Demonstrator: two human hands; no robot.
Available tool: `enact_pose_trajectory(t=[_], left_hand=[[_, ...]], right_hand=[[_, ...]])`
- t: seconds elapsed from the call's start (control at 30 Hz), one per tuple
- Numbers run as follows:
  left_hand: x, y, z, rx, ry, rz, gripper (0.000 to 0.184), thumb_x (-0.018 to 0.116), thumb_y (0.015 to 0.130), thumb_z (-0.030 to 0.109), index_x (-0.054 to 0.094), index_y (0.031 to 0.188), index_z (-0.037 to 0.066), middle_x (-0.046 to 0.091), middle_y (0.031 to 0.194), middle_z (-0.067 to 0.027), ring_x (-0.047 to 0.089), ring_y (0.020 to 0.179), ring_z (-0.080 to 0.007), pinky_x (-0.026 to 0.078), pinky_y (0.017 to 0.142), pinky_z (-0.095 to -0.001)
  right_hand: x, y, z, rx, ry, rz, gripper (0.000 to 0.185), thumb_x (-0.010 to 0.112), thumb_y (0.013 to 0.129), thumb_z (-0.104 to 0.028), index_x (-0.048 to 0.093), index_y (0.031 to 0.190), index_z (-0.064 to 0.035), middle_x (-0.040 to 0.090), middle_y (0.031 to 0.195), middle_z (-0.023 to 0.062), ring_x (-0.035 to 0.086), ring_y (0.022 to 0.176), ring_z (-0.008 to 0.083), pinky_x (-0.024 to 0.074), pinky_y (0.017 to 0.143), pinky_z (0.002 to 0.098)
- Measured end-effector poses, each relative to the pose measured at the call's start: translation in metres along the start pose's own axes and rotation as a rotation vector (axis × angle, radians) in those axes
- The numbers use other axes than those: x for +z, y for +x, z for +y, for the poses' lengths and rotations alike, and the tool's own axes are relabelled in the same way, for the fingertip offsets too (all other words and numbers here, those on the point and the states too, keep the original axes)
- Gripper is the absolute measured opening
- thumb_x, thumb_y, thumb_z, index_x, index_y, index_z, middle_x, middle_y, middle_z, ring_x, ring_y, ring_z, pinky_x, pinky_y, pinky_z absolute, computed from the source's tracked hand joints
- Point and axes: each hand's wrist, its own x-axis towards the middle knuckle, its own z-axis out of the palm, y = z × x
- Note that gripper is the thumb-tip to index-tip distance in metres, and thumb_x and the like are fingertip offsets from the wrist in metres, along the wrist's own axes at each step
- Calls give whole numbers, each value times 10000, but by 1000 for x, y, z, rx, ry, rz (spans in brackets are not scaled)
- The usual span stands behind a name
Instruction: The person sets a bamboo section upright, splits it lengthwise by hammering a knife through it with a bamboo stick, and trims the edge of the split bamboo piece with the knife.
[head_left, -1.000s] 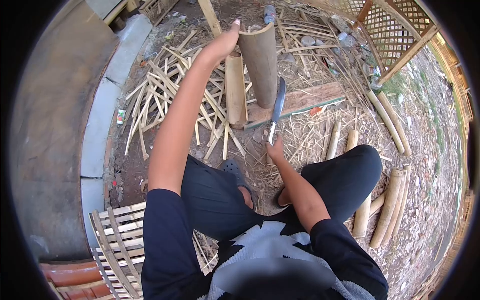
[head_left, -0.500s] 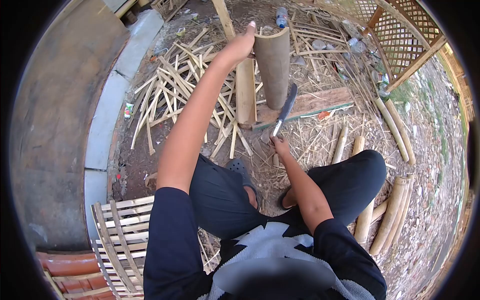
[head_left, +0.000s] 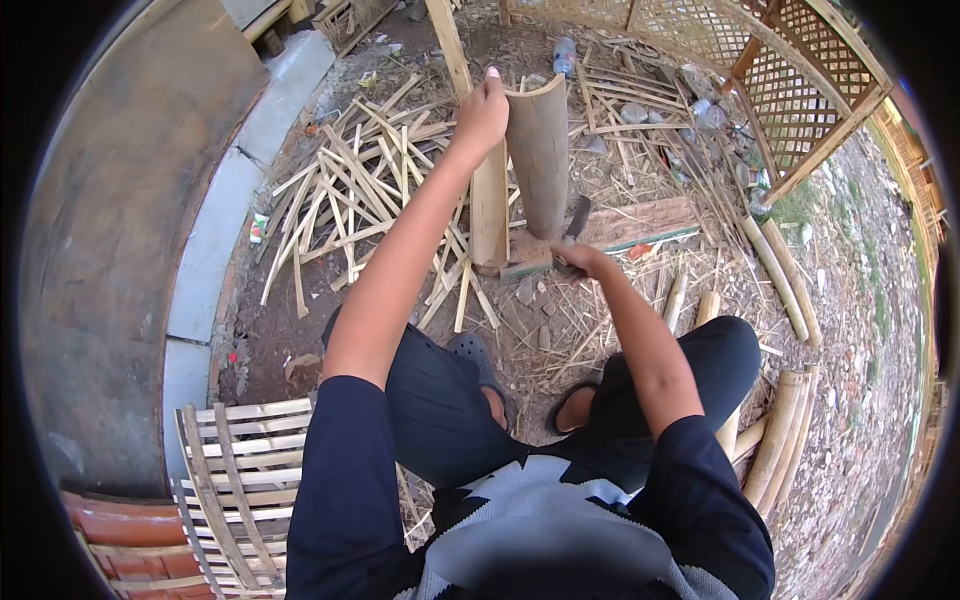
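Observation:
A wide split bamboo piece (head_left: 539, 165) stands upright on a wooden board (head_left: 645, 222), its curved outer face towards me. My left hand (head_left: 483, 118) is closed around its upper left edge, thumb uppermost. Low down, my right hand (head_left: 574, 258) grips a machete by the handle. The dark machete blade (head_left: 578, 216) points up and away, close beside the foot of the bamboo; whether it touches is unclear. Left of this piece, a narrower split bamboo length (head_left: 489, 215) stands with its lower end by the board.
Many thin bamboo strips (head_left: 350, 180) lie heaped to the left. Several bamboo poles (head_left: 778, 430) rest at my right. A slatted bamboo panel (head_left: 250, 480) is near my left side. Lattice (head_left: 800, 100) and a plastic bottle (head_left: 564, 57) are farther back.
My right hand has moved forward with the machete, bringing it nearer the foot of the bamboo. My left hand and the bamboo top sit slightly lower and further left in view.

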Motion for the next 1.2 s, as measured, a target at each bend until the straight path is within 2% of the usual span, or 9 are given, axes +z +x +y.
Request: enact_pose_trajectory(t=[0.13,0.23,0.53,0.6,0.63,0.7,0.77,1.0,1.2], left_hand=[[10,13,-8,-103,-181,-73,706,219,1039,522,543,1283,-55,527,1374,-285,460,1323,-417,346,1088,-452],[19,15,-9,-99,-354,-62,557,255,1046,488,569,1196,53,606,1167,-114,548,1112,-224,413,973,-427],[23,17,-17,-113,-524,-43,434,337,1014,514,534,951,132,524,931,-28,496,919,-149,406,840,-340],[24,9,-13,-92,-534,21,524,318,1029,496,565,994,35,558,957,-80,518,943,-182,402,894,-369],[24,5,-9,-79,-541,52,570,309,1037,488,581,1015,-13,575,970,-106,530,955,-199,400,921,-384],[22,-7,0,-104,-481,73,601,363,1005,552,585,1070,-2,578,1045,-110,526,1008,-206,395,935,-376],[15,-12,9,-101,-460,76,646,395,987,589,584,1117,-15,578,1097,-124,522,1051,-217,388,957,-374],[28,9,-2,-58,-371,85,685,333,1024,547,588,905,-77,644,973,-203,594,944,-289,420,882,-429],[34,22,-4,23,-220,127,679,300,1021,516,591,871,-79,642,902,-273,602,912,-401,426,870,-466]], right_hand=[[-55,-27,-20,382,-611,-97,603,492,878,-586,609,1000,-6,728,803,115,691,614,200,562,546,311],[-77,-54,-30,440,-693,-68,528,491,871,-448,577,1063,36,721,817,117,676,610,223,543,561,361],[-62,0,23,56,-585,202,448,501,872,-368,614,873,66,661,723,177,657,592,279,533,529,419],[-59,1,26,-51,-569,233,459,521,873,-375,622,793,65,639,655,175,636,542,293,520,516,441],[-56,-4,22,-138,-734,387,463,541,816,-338,669,910,98,676,818,290,712,772,343,545,757,454],[-69,-5,16,-99,-596,378,456,562,823,-342,664,887,98,669,751,267,693,679,332,543,669,453],[-82,-13,1,-63,-224,373,440,595,913,-398,595,717,-4,559,567,84,524,449,181,417,414,347],[-124,-130,-99,-334,109,393,442,634,940,-392,630,1101,20,714,901,128,690,734,180,516,598,315],[-124,-196,-128,-383,199,436,237,615,888,-261,607,879,-23,607,723,51,555,549,126,392,444,271]])
